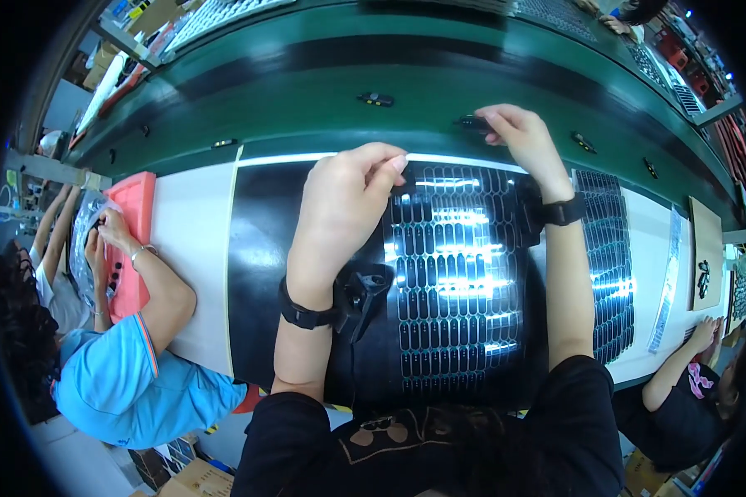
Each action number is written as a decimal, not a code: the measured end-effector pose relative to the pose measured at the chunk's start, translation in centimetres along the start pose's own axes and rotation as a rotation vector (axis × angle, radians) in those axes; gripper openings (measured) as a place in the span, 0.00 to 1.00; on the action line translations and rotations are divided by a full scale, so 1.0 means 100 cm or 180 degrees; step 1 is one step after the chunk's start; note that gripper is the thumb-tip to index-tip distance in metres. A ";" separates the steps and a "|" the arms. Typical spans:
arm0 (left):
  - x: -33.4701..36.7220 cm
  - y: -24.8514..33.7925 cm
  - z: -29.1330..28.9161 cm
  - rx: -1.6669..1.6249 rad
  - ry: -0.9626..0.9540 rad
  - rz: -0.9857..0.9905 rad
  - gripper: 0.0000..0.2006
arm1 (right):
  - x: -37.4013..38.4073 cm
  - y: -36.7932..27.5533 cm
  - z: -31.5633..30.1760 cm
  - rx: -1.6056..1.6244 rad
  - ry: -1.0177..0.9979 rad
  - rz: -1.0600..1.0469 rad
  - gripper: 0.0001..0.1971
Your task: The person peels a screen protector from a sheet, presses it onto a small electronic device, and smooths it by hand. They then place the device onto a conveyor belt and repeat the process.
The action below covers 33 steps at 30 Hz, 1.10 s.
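My left hand (pixel 340 203) is closed in a pinch above the black mat (pixel 261 273). Whatever its fingertips hold, if anything, is too small to make out. Out over the green conveyor belt (pixel 307 108), my right hand (pixel 518 137) pinches a small black oblong device (pixel 472 123) between thumb and fingers. Below my hands, a glossy sheet of black oval stickers (pixel 452 273) lies on the mat, its rows shining under the lamps. A black strap sits on each of my wrists, and a dark bracket hangs by the left one.
Similar black devices, such as one farther back (pixel 377 99) and one at right (pixel 584 142), lie along the belt. A second sticker sheet (pixel 609 273) is right of my right arm. Co-workers sit on both sides, one by a pink foam tray (pixel 141 224). A cardboard board (pixel 704 257) lies far right.
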<state>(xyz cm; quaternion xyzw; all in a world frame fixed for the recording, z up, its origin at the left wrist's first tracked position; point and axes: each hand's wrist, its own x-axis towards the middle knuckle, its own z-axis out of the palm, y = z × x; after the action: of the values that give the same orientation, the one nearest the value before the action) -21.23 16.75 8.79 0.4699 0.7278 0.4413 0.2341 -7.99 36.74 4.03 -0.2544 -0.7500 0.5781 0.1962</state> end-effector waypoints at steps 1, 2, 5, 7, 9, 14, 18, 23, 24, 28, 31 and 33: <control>-0.001 0.002 0.002 0.0462 0.0376 0.0204 0.07 | -0.001 0.003 -0.003 -0.0752 0.0423 -0.0551 0.12; 0.000 0.005 0.003 0.0473 0.0372 0.0256 0.07 | -0.004 0.005 -0.006 -0.1509 0.0853 -0.1091 0.12; -0.005 0.007 -0.001 0.0592 0.0249 0.0118 0.07 | -0.040 -0.048 0.007 -0.1007 0.0405 -0.1762 0.12; -0.006 0.012 -0.003 0.0601 0.0249 0.0133 0.07 | -0.087 -0.096 0.012 -0.0751 -0.0802 -0.2377 0.11; -0.012 0.012 -0.004 0.0604 0.0245 0.0126 0.07 | -0.123 -0.112 0.033 0.0966 -0.1980 -0.3387 0.14; -0.017 0.017 0.001 0.0405 0.0321 0.0245 0.07 | -0.172 -0.162 0.023 0.0463 -0.1826 -0.4251 0.08; -0.017 0.024 0.005 0.0156 0.0307 0.0342 0.07 | -0.181 -0.169 0.026 0.0480 -0.1555 -0.4506 0.05; -0.017 0.030 0.007 0.0148 0.0293 0.0265 0.06 | -0.180 -0.174 0.021 0.0321 -0.1570 -0.4554 0.04; -0.017 0.029 0.007 0.0060 0.0406 0.0338 0.06 | -0.178 -0.175 0.020 0.0269 -0.1602 -0.4581 0.04; -0.019 0.029 0.008 -0.0027 0.0526 0.0442 0.07 | -0.177 -0.175 0.017 0.0128 -0.1719 -0.4677 0.04; -0.021 0.028 0.009 -0.0018 0.0545 0.0482 0.07 | -0.181 -0.175 0.020 0.0147 -0.1727 -0.4570 0.04; -0.023 0.029 0.008 -0.0011 0.0561 0.0564 0.07 | -0.184 -0.175 0.021 0.0161 -0.1734 -0.4510 0.03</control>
<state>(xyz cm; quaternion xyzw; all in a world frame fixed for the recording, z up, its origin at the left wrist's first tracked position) -18.18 15.58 10.71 0.4913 0.7004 0.5011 0.1301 2.63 20.40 20.42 0.4445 -0.7425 0.3733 0.3342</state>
